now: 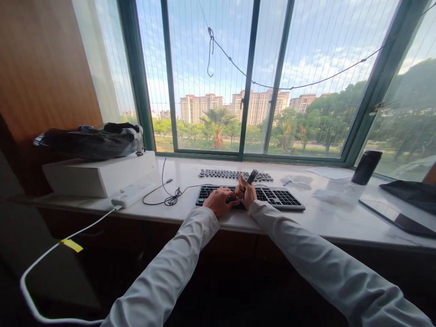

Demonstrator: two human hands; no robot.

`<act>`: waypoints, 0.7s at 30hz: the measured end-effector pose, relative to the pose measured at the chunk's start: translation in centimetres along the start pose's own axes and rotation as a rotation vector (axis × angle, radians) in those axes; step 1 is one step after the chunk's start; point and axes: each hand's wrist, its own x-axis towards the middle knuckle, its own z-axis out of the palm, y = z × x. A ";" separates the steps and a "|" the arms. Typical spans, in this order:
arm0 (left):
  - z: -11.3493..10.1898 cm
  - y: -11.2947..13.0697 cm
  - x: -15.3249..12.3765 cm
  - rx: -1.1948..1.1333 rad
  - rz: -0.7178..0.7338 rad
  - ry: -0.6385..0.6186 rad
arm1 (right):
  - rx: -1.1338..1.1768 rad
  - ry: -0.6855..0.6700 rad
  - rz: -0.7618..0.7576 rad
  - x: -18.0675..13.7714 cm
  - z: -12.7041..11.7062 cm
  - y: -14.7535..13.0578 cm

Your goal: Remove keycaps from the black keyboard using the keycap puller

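Observation:
A black computer keyboard (277, 198) lies at the front edge of the white desk. My left hand (220, 201) rests palm down over its left middle part, fingers bent onto the keys and thumb along the near edge. Right beside it, my right hand (245, 190) is closed around a slim dark-handled tool (252, 176) that sticks up out of the fist. The tool's lower end is hidden by the fingers, so I cannot tell its kind. Behind the keyboard, loose black keycaps (218, 174) lie in rows on the desk.
A coiled black cable (173, 196) lies left of the keyboard. Further left are a white power strip (131, 194) and a white box (102, 175) under a dark bag (88, 141). To the right are clear plastic bags (329, 196), a black bottle (367, 167) and a dark tablet (397, 217).

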 end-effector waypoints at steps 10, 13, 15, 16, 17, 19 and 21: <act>0.0 -0.2 0.0 -0.049 0.047 0.021 | 0.153 0.066 0.050 0.2 -0.4 -1.4; 0.0 -0.2 0.0 -0.059 0.051 0.026 | 0.155 0.095 0.124 0.2 -0.6 -1.5; 0.0 -0.2 0.0 -0.058 0.048 0.025 | 0.154 0.104 0.161 0.2 -0.7 -1.6; 0.0 -0.2 0.0 -0.057 0.046 0.024 | 0.152 0.102 0.174 0.2 -0.7 -1.6; 0.0 -0.1 0.0 -0.054 0.044 0.024 | 0.151 0.099 0.181 0.2 -0.8 -1.6; 0.0 -0.1 0.0 -0.050 0.038 0.023 | 0.149 0.090 0.189 0.3 -0.7 -1.5; -0.1 -0.1 0.0 -0.048 0.034 0.021 | 0.132 0.074 0.172 0.4 -0.7 -1.3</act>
